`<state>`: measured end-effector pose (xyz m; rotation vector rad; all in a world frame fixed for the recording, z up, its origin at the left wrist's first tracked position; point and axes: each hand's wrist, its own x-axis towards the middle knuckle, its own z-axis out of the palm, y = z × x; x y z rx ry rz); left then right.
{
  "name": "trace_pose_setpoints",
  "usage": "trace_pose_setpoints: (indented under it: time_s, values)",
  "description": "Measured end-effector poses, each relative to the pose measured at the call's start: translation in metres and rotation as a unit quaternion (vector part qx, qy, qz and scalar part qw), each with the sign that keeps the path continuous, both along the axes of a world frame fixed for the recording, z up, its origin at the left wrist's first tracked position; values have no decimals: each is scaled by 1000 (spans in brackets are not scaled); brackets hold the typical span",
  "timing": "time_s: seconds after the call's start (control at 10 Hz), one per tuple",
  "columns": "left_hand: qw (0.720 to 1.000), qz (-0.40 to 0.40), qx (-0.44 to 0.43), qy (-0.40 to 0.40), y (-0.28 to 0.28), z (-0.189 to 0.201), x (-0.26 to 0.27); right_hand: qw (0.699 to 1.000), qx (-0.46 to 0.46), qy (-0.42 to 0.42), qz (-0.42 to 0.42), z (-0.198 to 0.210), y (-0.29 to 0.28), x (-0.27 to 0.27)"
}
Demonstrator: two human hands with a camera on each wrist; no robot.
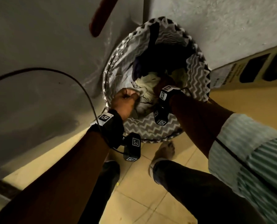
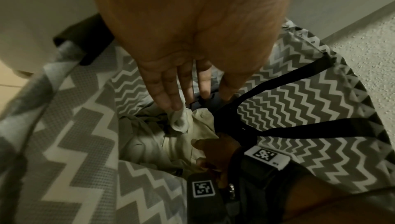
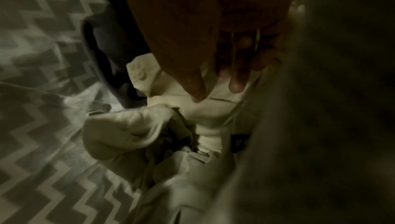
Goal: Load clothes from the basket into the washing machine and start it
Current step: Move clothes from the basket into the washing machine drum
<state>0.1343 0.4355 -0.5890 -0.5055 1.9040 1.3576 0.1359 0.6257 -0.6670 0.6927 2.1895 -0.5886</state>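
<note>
Head view: a chevron-patterned laundry basket [image 1: 152, 126] stands on the tiled floor [image 1: 134, 191], wedged between a white appliance panel [image 1: 37, 62] on the left and a textured wall [image 1: 231, 29] behind, its rim touching or nearly touching both. Both hands reach inside. The left hand [image 1: 124, 102] sits at the near-left rim, fingers folded over pale cloth [image 1: 144, 94]. The right hand [image 1: 165, 83] is deeper, mostly hidden behind its wrist strap.

Left wrist view: the left hand's fingers [image 2: 169, 92] run nearly straight, tips pinching a small white fold [image 2: 179, 121] of the clothes. Black basket handles [image 2: 299, 124] cross the opening on the right.

Right wrist view: the right hand's thumb and fingers [image 3: 237, 79] press on a cream garment [image 3: 213, 109]; whether they clamp it I cannot tell. A dark garment [image 3: 113, 59] lies against the basket wall.
</note>
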Motion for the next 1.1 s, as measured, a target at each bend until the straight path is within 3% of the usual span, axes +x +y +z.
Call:
trace_pose_setpoints:
  time_s: [0.1,0.2,0.3,0.5,0.6,0.9,1.0,1.1]
  values:
    - [1000,1,1,-5,2,4,1,1000,9,18,24,8,1,9]
    - [1000,-9,-12,-17,1,17,3,990,-35,54,-127,44,-1,7]
    - [999,-22,-21,-14,3,41,3,987,-49,64,-138,87,-4,10]
    - [998,-52,-20,8,9,136,0,974,-35,175,-138,206,-18,33]
    - [998,-53,-20,10,11,194,3,969,-18,191,-156,262,-15,47]
    - [993,-107,44,37,25,342,28,932,-13,339,-124,442,1,86]
    - [971,-192,104,93,30,382,35,919,-10,387,-70,497,5,100]
    - [949,-261,85,153,36,408,48,915,-25,402,-3,547,1,110]
